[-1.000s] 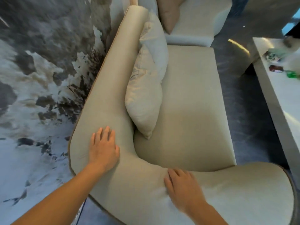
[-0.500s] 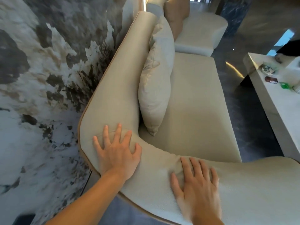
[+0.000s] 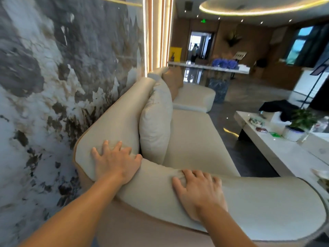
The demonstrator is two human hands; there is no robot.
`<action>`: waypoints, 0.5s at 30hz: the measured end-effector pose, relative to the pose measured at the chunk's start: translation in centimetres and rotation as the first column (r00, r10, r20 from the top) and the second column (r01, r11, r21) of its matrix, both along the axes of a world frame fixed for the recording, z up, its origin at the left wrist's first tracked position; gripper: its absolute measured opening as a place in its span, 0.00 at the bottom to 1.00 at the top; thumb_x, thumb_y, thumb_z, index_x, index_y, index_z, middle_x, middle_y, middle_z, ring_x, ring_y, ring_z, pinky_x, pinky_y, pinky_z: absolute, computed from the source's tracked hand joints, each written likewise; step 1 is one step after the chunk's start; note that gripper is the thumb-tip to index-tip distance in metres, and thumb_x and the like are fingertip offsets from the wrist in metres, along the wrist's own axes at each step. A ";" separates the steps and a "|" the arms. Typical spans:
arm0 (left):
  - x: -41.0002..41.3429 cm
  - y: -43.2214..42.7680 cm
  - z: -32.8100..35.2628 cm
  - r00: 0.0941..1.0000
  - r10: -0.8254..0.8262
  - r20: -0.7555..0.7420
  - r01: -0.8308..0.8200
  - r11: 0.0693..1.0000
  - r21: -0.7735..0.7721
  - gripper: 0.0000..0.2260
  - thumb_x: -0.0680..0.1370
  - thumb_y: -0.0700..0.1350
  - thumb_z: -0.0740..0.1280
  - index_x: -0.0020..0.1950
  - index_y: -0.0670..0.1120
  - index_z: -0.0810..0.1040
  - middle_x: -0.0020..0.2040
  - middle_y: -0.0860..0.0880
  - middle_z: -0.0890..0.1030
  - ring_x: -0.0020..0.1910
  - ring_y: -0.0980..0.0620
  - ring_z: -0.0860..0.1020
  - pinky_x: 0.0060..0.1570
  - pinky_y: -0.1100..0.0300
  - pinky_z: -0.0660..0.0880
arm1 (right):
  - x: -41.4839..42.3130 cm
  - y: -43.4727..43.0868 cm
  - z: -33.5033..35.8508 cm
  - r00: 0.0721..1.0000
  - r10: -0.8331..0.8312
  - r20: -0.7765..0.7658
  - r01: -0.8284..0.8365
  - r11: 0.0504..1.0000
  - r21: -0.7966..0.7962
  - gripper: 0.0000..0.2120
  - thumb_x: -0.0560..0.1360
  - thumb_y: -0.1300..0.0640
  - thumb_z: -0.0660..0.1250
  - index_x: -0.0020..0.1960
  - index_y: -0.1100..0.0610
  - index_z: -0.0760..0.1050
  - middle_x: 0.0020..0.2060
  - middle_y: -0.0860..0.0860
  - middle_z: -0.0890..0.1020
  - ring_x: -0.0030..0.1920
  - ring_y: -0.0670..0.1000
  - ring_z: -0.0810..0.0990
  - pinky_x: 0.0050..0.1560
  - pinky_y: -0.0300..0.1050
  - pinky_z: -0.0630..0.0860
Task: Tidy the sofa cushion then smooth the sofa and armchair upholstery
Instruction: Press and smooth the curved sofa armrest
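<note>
While both hands' fingers (image 3: pixel 195 175) lie flat (gripping nothing), the cushion (image 3: pixel 155 122) stands beyond.

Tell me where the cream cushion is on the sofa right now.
In the head view the cream cushion stands upright on the sofa seat, leaning against the backrest on the wall side, just beyond the left hand.

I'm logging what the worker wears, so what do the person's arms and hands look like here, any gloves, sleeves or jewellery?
Both are bare: the left hand and right hand have no gloves, and no rings, watch or bracelet show. Both forearms are uncovered down to the frame's lower edge, with no sleeve in view.
</note>
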State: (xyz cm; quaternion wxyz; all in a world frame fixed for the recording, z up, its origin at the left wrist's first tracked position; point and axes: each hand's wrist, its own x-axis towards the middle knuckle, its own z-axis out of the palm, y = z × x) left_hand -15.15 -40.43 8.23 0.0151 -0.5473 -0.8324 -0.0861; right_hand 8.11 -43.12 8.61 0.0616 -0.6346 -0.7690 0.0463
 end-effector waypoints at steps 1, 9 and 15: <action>-0.1 0.2 0.0 1.000 -0.001 0.006 0.001 1.000 0.007 0.33 0.71 0.68 0.42 0.69 0.60 0.71 0.78 0.55 0.61 0.77 0.42 0.51 0.70 0.33 0.46 | -0.1 0.1 0.0 1.000 -0.001 0.005 0.001 1.000 0.002 0.37 0.69 0.30 0.37 0.67 0.44 0.68 0.64 0.49 0.76 0.64 0.55 0.70 0.64 0.57 0.62; -1.4 2.9 -0.2 1.000 -0.001 0.026 0.000 0.999 0.039 0.32 0.70 0.67 0.44 0.66 0.60 0.74 0.77 0.56 0.64 0.77 0.43 0.52 0.70 0.34 0.45 | -1.7 2.6 0.1 1.000 -0.029 -0.009 0.029 1.000 -0.008 0.37 0.68 0.30 0.37 0.67 0.42 0.68 0.64 0.47 0.76 0.65 0.53 0.70 0.65 0.57 0.61; -3.6 7.4 -0.3 0.999 -0.021 0.025 0.019 0.996 0.089 0.28 0.73 0.65 0.47 0.67 0.60 0.74 0.77 0.56 0.64 0.77 0.44 0.52 0.72 0.35 0.46 | -3.9 6.9 0.0 0.999 -0.049 -0.019 0.049 0.999 0.002 0.36 0.68 0.30 0.37 0.64 0.44 0.69 0.62 0.48 0.76 0.63 0.54 0.71 0.62 0.57 0.62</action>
